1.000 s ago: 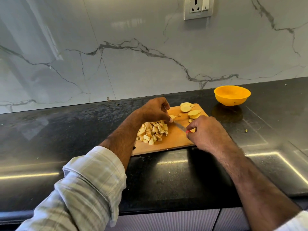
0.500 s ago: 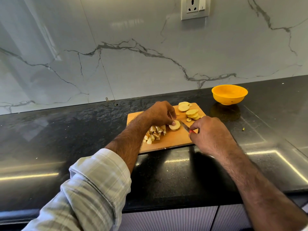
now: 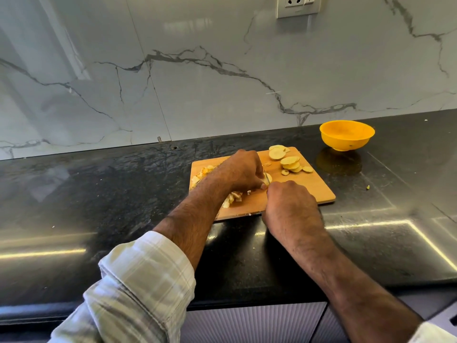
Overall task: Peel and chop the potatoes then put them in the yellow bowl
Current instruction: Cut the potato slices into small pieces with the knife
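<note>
A wooden chopping board (image 3: 304,191) lies on the black counter. My left hand (image 3: 241,170) holds a potato slice (image 3: 268,179) down at the board's middle. My right hand (image 3: 288,201) grips a knife whose blade (image 3: 265,175) stands on that slice; its handle is hidden in my fist. Several round potato slices (image 3: 290,160) sit at the board's far right corner. Chopped potato pieces (image 3: 232,197) lie under and left of my left wrist. The yellow bowl (image 3: 347,134) stands beyond the board to the right.
The black counter (image 3: 99,194) runs along a marble wall with a socket (image 3: 298,4) at the top. A small scrap (image 3: 368,187) lies on the counter right of the board. The counter's front edge is near my elbows.
My left hand has pulled a potato slice to the board's middle and steadied it. My right hand has brought the knife in over that slice. The view has shifted slightly.
</note>
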